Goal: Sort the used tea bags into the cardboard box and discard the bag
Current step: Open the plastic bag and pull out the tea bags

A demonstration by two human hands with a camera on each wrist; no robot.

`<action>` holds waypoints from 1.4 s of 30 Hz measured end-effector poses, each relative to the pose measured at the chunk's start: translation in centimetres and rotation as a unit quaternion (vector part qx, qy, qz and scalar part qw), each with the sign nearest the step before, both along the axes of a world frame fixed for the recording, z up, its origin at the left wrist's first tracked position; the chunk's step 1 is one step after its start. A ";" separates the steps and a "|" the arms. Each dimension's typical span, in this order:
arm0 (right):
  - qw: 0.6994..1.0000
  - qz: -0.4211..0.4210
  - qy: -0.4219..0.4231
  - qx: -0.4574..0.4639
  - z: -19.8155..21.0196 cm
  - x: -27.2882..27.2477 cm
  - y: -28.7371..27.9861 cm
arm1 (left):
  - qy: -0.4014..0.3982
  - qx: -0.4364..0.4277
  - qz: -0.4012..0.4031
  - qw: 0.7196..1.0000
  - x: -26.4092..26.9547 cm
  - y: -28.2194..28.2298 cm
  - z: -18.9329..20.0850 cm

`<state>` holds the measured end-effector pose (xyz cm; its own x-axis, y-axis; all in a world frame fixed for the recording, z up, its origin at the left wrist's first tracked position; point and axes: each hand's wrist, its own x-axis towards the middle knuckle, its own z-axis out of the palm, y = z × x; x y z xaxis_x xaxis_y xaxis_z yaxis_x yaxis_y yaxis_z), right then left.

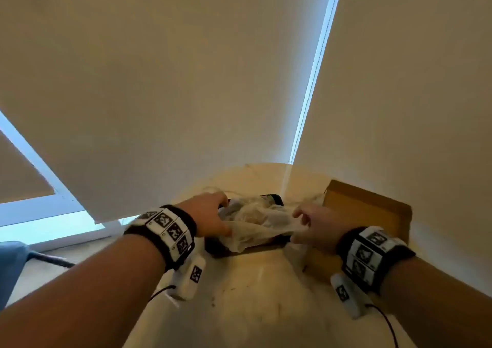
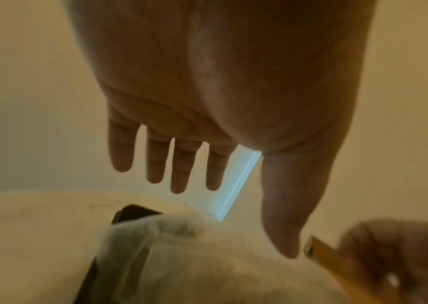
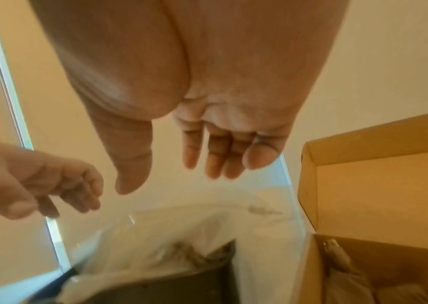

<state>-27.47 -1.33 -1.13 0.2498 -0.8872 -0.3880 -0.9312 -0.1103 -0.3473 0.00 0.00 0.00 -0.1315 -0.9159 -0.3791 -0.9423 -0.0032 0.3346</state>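
A crumpled clear plastic bag (image 1: 255, 222) lies across a black tray (image 1: 218, 250) on the round table. Brownish used tea bags (image 3: 181, 254) show through the bag. My left hand (image 1: 213, 211) is at the bag's left end, fingers straight, and in the left wrist view its thumb (image 2: 285, 236) touches the plastic. My right hand (image 1: 306, 222) hovers at the bag's right end with relaxed, straight fingers (image 3: 213, 160) and nothing in them. The open cardboard box (image 1: 367, 206) stands just right of the tray, and a few tea bags (image 3: 350, 286) lie inside it.
The beige table (image 1: 253, 299) ends close behind the tray, against cream roller blinds (image 1: 159, 81). The box's raised lid (image 3: 379, 195) stands by my right hand. A blue chair (image 1: 10, 265) sits low at the left, beside the window frame.
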 end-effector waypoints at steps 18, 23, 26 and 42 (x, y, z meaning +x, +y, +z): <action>0.991 0.100 0.084 -0.018 -7.3 6.2 -5.0 | -0.029 0.034 0.056 0.997 -3.9 -4.3 -11.3; 0.983 0.116 0.141 -0.033 -8.4 6.9 -5.6 | -0.078 0.013 0.071 0.994 -4.3 -4.7 -12.9; 0.986 0.103 0.114 -0.069 -8.8 7.0 -5.4 | -0.059 -0.021 0.079 0.995 -4.5 -4.8 -13.0; 0.961 -0.045 -0.192 -0.193 -0.2 1.1 3.1 | 0.181 -0.143 -0.001 0.973 -4.6 2.9 -1.8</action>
<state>-26.36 1.77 -1.34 0.2237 -0.9713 0.0805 -0.7544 -0.2248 -0.6168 -4.65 2.90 -1.76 -0.2112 -0.9767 -0.0367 -0.7622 0.1411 0.6318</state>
